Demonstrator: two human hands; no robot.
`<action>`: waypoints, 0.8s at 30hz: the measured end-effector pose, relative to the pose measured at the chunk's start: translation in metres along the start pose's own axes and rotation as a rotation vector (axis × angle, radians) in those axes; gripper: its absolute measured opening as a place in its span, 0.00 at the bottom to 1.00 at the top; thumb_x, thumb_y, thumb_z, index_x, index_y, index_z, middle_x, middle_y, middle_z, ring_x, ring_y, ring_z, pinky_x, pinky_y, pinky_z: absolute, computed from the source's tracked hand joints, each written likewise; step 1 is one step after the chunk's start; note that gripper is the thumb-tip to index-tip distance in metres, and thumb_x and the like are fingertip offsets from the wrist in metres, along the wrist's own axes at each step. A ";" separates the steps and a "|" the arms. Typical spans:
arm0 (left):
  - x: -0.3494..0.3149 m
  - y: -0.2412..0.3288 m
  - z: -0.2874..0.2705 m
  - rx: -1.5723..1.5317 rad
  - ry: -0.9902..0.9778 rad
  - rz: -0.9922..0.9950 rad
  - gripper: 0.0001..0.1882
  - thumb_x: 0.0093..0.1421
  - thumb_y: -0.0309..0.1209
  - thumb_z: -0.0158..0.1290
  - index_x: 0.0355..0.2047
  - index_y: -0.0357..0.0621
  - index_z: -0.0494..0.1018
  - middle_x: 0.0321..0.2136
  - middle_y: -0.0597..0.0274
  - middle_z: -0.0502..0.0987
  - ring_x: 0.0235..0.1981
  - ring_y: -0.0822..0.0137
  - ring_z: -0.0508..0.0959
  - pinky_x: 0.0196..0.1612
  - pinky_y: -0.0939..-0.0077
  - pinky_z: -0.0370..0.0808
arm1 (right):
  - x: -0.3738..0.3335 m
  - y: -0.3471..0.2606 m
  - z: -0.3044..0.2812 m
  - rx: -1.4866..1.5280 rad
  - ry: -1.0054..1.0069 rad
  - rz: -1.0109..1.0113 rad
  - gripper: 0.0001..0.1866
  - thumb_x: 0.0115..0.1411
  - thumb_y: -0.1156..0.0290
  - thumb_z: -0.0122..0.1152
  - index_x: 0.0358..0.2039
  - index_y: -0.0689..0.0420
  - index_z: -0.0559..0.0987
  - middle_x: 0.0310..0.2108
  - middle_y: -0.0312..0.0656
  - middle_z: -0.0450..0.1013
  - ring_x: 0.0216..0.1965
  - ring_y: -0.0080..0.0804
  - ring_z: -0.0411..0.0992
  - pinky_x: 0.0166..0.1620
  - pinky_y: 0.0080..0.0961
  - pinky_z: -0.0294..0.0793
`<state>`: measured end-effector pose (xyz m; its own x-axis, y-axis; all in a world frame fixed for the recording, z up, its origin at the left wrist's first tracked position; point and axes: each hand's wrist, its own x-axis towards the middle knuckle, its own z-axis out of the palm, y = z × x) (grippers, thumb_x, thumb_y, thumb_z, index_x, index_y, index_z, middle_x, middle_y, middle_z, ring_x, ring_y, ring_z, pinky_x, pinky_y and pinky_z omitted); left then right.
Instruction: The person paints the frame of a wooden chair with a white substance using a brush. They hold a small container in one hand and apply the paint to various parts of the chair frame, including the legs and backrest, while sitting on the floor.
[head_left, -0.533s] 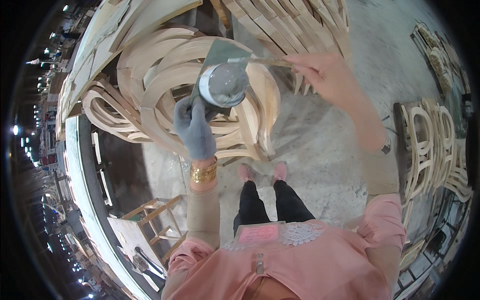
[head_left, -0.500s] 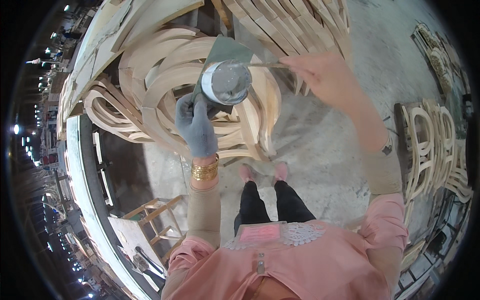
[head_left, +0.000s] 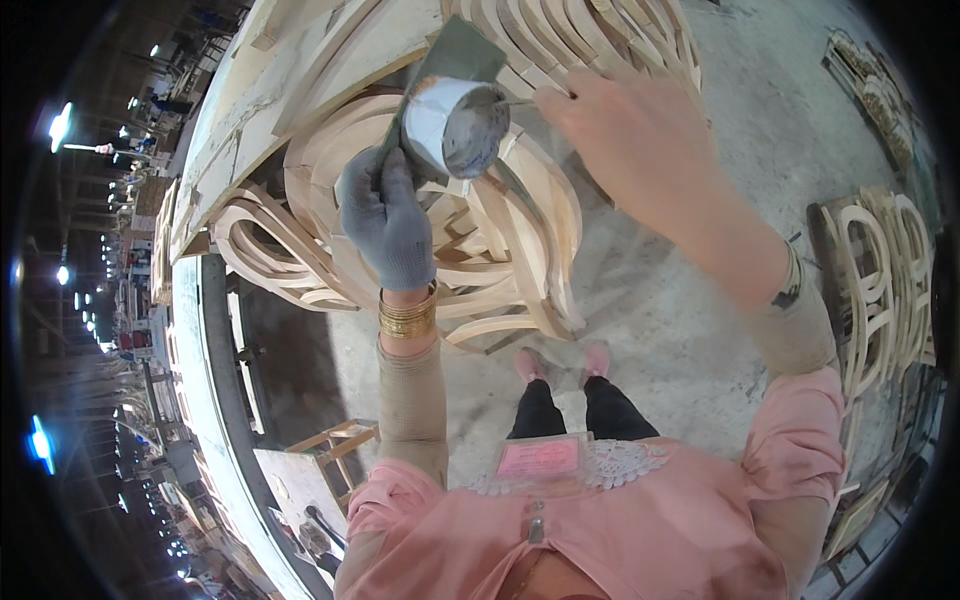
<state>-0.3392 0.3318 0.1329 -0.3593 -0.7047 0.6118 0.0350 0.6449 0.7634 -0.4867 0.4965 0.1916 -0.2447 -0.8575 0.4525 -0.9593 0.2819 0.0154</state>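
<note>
Cup (head_left: 455,128) in gloved left hand (head_left: 388,218)

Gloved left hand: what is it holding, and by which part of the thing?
The left hand holds the green board at its lower end, near the white can.

Free room: widest opening lies right of the clustered, curved pale-wood frames (head_left: 560,205) — grey concrete floor (head_left: 690,330) visible below the bare right hand (head_left: 640,140). Second opening between the forearms, on the near side of the frames.

Obstacles: frames crowd the space beneath the grey-gloved left hand (head_left: 385,220); dark green flat board (head_left: 465,50) and white cylindrical container (head_left: 430,115) block its far side. Container-to-right-hand gap narrow — crossed by a thin stick (head_left: 522,102). Upper left: pale wooden boards (head_left: 340,70) obstruct.
</note>
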 end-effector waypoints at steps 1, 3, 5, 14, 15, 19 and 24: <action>0.003 0.008 0.000 -0.059 0.019 -0.017 0.04 0.60 0.21 0.47 0.34 0.35 0.71 0.28 0.65 0.72 0.28 0.78 0.72 0.33 0.84 0.75 | 0.003 -0.001 -0.005 -0.008 -0.074 0.018 0.11 0.50 0.75 0.52 0.36 0.54 0.75 0.31 0.37 0.72 0.32 0.36 0.74 0.34 0.28 0.74; 0.011 0.020 0.000 -0.190 0.060 -0.042 0.04 0.60 0.21 0.47 0.34 0.35 0.71 0.28 0.64 0.72 0.29 0.77 0.73 0.33 0.83 0.76 | 0.003 -0.010 -0.017 -0.034 -0.134 -0.022 0.12 0.50 0.75 0.52 0.37 0.53 0.76 0.30 0.37 0.72 0.32 0.35 0.74 0.33 0.29 0.73; 0.019 0.024 -0.003 -0.177 0.063 -0.006 0.04 0.59 0.21 0.47 0.35 0.34 0.70 0.29 0.63 0.73 0.30 0.76 0.73 0.33 0.82 0.76 | 0.003 -0.013 -0.027 -0.028 -0.160 -0.040 0.13 0.50 0.75 0.52 0.37 0.52 0.76 0.29 0.37 0.72 0.32 0.35 0.74 0.32 0.30 0.73; 0.044 0.050 -0.012 -0.025 0.036 0.178 0.05 0.58 0.20 0.46 0.34 0.33 0.71 0.29 0.63 0.74 0.31 0.75 0.73 0.35 0.80 0.75 | 0.006 0.003 -0.044 0.056 -0.013 -0.018 0.11 0.53 0.71 0.52 0.37 0.53 0.78 0.28 0.39 0.72 0.34 0.37 0.72 0.37 0.31 0.71; 0.047 0.049 -0.012 -0.018 0.049 0.222 0.05 0.58 0.20 0.47 0.34 0.34 0.71 0.28 0.63 0.74 0.30 0.76 0.73 0.34 0.81 0.74 | 0.005 0.006 -0.046 0.092 -0.001 0.017 0.11 0.54 0.71 0.53 0.38 0.53 0.78 0.28 0.40 0.73 0.34 0.38 0.72 0.37 0.32 0.71; 0.052 0.046 -0.012 0.049 0.037 0.325 0.05 0.58 0.19 0.47 0.34 0.35 0.71 0.29 0.62 0.74 0.28 0.76 0.73 0.32 0.81 0.75 | 0.009 0.004 -0.037 0.255 -0.064 0.101 0.13 0.55 0.69 0.54 0.40 0.55 0.78 0.30 0.42 0.74 0.37 0.42 0.70 0.41 0.35 0.70; 0.050 0.042 -0.011 0.037 0.002 0.271 0.05 0.59 0.20 0.46 0.35 0.35 0.71 0.30 0.62 0.74 0.29 0.75 0.74 0.31 0.81 0.77 | 0.011 0.014 -0.024 0.680 -0.112 0.126 0.12 0.57 0.73 0.52 0.41 0.56 0.79 0.25 0.39 0.74 0.22 0.29 0.69 0.26 0.25 0.68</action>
<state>-0.3455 0.3201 0.1980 -0.3398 -0.5053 0.7932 0.0959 0.8204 0.5637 -0.4995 0.5013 0.2179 -0.3376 -0.8856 0.3189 -0.7888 0.0814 -0.6092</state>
